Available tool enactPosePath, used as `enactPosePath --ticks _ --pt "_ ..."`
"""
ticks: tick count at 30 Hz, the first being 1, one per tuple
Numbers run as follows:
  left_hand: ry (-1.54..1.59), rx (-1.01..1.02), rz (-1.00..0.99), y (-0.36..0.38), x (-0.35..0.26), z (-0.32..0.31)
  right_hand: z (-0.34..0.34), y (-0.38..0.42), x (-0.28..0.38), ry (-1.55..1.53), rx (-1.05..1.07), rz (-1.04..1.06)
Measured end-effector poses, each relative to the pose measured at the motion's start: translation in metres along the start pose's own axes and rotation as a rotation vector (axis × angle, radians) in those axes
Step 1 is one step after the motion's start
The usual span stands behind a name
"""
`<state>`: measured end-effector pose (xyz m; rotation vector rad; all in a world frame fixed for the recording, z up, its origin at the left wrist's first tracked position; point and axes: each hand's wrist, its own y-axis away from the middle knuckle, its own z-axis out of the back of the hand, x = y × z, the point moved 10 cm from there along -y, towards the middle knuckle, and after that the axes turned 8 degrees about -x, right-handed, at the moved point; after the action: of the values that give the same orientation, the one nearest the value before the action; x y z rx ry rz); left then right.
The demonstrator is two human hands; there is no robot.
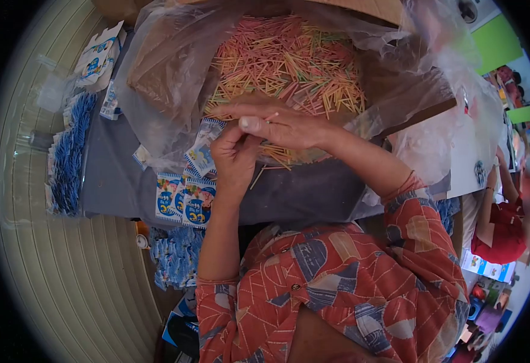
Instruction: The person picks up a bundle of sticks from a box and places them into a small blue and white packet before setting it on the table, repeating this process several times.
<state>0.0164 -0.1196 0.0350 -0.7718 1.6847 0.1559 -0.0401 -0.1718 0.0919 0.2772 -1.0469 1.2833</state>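
My left hand [234, 158] is closed, its fingertips pressed together beneath my right hand; what they pinch is hidden. Over it lies my right hand [292, 128], palm down, fingers reaching left and pressed together. The pale tip of a stick [275, 114] pokes out by its thumb. Just beyond both hands, many thin pink, yellow and green sticks [289, 57] fill a plastic-lined box. Beside my left wrist, several small blue-and-white printed packets [198, 202] lie on the grey cloth, and another packet [202, 151] leans near my left fingers.
A long stack of blue packets [71, 154] stands at the left on the grey cloth [116, 163]. Clear plastic sheeting [162, 72] drapes over the box. More packets [177, 257] sit below the table edge. A person in red [501, 227] is at the far right.
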Motion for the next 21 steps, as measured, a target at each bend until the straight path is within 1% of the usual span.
enactPosePath --ticks 1,3,4,6,7,8,9,10,11,12,13,14,15,16,17,18,19,21 --pt "0.001 0.007 0.000 0.002 -0.001 0.001 -0.004 0.000 -0.002 0.002 -0.006 -0.002" --pt "0.061 -0.033 -0.028 0.005 -0.009 0.006 0.002 -0.001 -0.006 -0.194 -0.117 -0.060" --pt "0.067 -0.028 -0.029 0.008 -0.013 0.009 0.011 -0.001 -0.006 -0.188 -0.121 -0.062" --pt "0.137 -0.205 0.104 0.015 -0.009 0.040 0.057 0.004 -0.038 -0.306 -0.308 -0.350" --pt "0.026 -0.250 0.026 0.016 -0.023 0.052 0.073 0.005 -0.048 -0.301 -0.307 -0.348" --pt "0.030 -0.251 0.022 0.023 -0.032 0.061 0.090 0.008 -0.061 0.032 -0.249 -0.309" --pt "-0.070 -0.301 0.043 0.036 -0.039 0.077 0.100 0.015 -0.071 0.364 -0.189 -0.266" --pt "-0.168 -0.347 0.066 0.048 -0.043 0.093 0.103 0.028 -0.085 0.370 -0.193 -0.268" --pt "-0.163 -0.341 0.066 0.055 -0.046 0.105 0.100 0.043 -0.104 0.669 -0.108 -0.272" --pt "-0.528 -0.330 0.005 0.062 -0.053 0.117 0.099 0.053 -0.115 0.965 -0.015 -0.273" --pt "-0.893 -0.314 -0.060 0.067 -0.058 0.120 0.103 0.054 -0.109 0.968 -0.015 -0.275" --pt "-1.196 -0.272 -0.234 0.071 -0.066 0.110 0.111 0.057 -0.111 1.192 0.085 -0.354" --pt "-1.196 -0.278 -0.232 0.071 -0.066 0.107 0.121 0.059 -0.111 1.414 0.190 -0.428" --pt "-1.340 -0.253 -0.335 0.071 -0.074 0.093 0.133 0.052 -0.109 1.415 0.191 -0.423" --pt "-1.483 -0.218 -0.441 0.070 -0.079 0.078 0.157 0.050 -0.126 1.263 0.173 -0.580" --pt "-1.484 -0.208 -0.436 0.065 -0.082 0.073 0.176 0.056 -0.146 1.100 0.158 -0.736" --pt "-1.426 -0.163 -0.456 0.058 -0.085 0.063 0.187 0.060 -0.169 1.090 0.164 -0.749" --pt "-1.370 -0.121 -0.474 0.039 -0.082 0.053 0.222 0.086 -0.222 0.600 -0.376 -0.893"
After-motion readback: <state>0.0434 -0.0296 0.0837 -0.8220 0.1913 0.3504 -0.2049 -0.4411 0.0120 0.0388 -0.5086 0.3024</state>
